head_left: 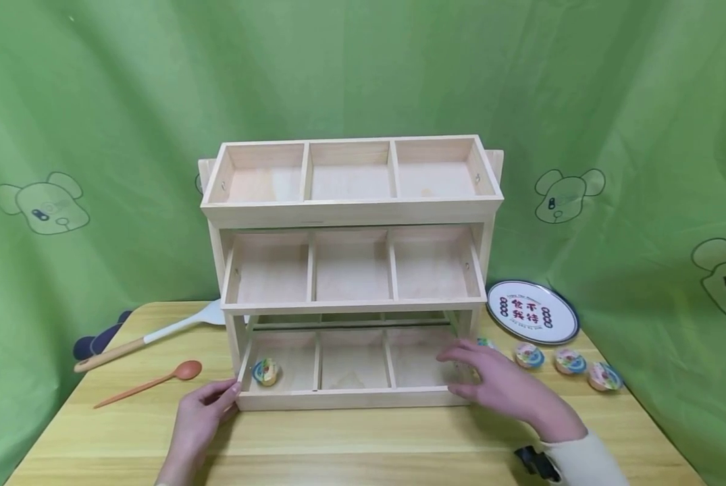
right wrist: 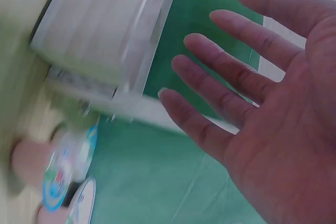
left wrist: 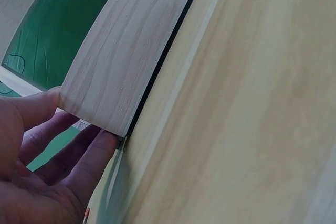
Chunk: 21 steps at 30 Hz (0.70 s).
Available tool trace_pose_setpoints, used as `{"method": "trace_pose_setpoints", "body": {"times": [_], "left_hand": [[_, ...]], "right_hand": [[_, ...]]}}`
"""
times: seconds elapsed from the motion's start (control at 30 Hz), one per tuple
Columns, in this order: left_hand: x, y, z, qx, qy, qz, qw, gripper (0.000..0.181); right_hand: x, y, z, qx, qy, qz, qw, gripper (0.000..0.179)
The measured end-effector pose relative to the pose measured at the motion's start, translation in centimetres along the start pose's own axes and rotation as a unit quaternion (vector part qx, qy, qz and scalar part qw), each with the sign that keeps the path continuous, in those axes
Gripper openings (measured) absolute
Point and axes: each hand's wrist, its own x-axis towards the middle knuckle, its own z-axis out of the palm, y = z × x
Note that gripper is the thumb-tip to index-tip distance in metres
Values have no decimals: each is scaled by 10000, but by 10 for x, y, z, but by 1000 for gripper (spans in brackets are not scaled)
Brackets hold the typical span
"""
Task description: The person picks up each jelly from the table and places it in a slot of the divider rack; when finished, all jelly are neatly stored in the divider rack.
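Observation:
A three-tier wooden shelf has three compartments in each tier. One small jelly cup with a colourful lid sits in the bottom tier's left compartment. My left hand holds the front left corner of the bottom tray, thumb at its upper edge and fingertips at the lower one. Over the right end of that tray is my right hand, holding nothing, with fingers spread in the right wrist view. Several more jelly cups stand right of the shelf, one partly hidden behind this hand.
An oval plate with red characters lies behind the cups at the back right. On the left are an orange spoon and a white spatula with a wooden handle. A green curtain hangs behind the wooden table.

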Motion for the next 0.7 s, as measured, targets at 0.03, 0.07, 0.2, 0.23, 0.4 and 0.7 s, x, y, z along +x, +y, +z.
{"method": "trace_pose_setpoints", "body": {"times": [0.03, 0.07, 0.2, 0.23, 0.4, 0.7], "left_hand": [[0, 0, 0, -2, -2, -6, 10000, 31], [0, 0, 0, 2, 0, -10, 10000, 31], [0, 0, 1, 12, -20, -10, 10000, 32], [0, 0, 0, 9, -10, -8, 10000, 32], [0, 0, 0, 15, -2, -5, 10000, 31], [0, 1, 1, 34, 45, -48, 10000, 31]], "right_hand": [[-3, 3, -1, -23, 40, 25, 10000, 44], [-5, 6, -2, -50, 72, 24, 10000, 45], [-16, 17, -5, -98, 167, 71, 9998, 44], [-18, 19, -5, -93, 200, 85, 9997, 44], [-26, 32, -5, -123, 407, 139, 9990, 44], [-35, 48, 1, -236, 507, 181, 9983, 45]]}}
